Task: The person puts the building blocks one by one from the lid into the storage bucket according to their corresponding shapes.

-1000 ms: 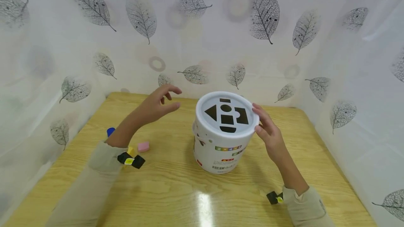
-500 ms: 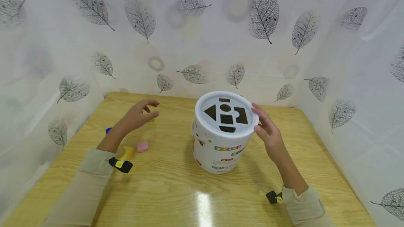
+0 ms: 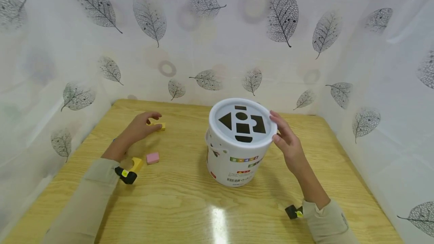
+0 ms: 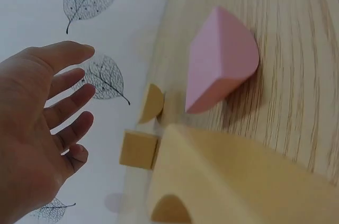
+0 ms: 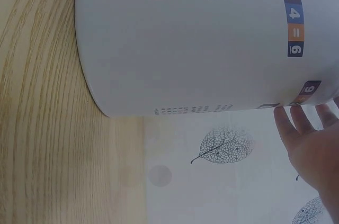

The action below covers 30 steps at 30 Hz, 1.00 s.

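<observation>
A white bucket (image 3: 234, 161) stands mid-table, and its lid (image 3: 268, 136) has several shape holes. My right hand (image 3: 276, 127) rests with straight fingers (image 5: 304, 121) against the lid's right rim and the bucket's wall (image 5: 201, 44). My left hand (image 3: 153, 120) reaches toward a small yellow block (image 3: 161, 126) at the far left of the table. In the left wrist view this hand (image 4: 79, 91) is spread and holds nothing, with the small yellow block (image 4: 139, 150) just beyond the fingers. Whether a fingertip touches the block is unclear.
A pink half-round block (image 3: 153, 157) (image 4: 220, 68) and a yellow arch block (image 3: 136, 163) (image 4: 238, 181) lie beside my left forearm. The wooden table (image 3: 190, 206) is walled on three sides by a leaf-print curtain (image 3: 210, 48).
My left hand has dropped from beside the bucket down and left to the small yellow block. The right hand and the bucket have stayed put.
</observation>
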Each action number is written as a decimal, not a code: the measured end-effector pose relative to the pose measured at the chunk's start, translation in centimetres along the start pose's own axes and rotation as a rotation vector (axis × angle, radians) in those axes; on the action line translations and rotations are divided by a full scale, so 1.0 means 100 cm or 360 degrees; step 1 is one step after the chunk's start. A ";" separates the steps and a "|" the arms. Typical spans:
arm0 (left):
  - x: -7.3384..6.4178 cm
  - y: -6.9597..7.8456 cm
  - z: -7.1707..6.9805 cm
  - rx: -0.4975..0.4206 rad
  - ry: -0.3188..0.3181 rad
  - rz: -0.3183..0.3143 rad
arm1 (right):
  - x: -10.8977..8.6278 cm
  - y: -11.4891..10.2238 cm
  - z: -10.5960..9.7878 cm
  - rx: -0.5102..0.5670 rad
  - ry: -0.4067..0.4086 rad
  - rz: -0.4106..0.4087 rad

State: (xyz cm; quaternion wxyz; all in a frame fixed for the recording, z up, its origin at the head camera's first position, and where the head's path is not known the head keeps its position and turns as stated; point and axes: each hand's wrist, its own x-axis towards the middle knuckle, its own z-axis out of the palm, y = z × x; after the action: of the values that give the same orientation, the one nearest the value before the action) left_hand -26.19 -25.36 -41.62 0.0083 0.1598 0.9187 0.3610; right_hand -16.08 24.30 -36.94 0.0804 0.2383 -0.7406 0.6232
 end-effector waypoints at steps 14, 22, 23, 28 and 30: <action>0.007 -0.017 -0.003 0.0090 -0.0077 -0.0119 | 0.001 0.001 0.001 0.0013 -0.0006 -0.0013; 0.015 -0.029 -0.002 0.0136 -0.0139 -0.0169 | 0.000 0.002 0.000 -0.0008 -0.0007 -0.0012; 0.017 -0.029 -0.002 0.0151 -0.0147 -0.0176 | 0.000 0.002 0.000 -0.0008 -0.0008 -0.0013; 0.022 -0.027 -0.001 0.0215 -0.0195 -0.0216 | -0.001 0.002 0.000 -0.0006 -0.0011 -0.0019; 0.024 -0.026 0.000 0.0245 -0.0212 -0.0204 | -0.001 0.002 0.000 -0.0006 -0.0011 -0.0017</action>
State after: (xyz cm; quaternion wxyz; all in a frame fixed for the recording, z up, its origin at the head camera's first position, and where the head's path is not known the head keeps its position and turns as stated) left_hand -29.26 -26.43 -43.07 0.0802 0.1245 0.9495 0.2768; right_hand -16.13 24.36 -37.14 0.0816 0.2443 -0.7408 0.6204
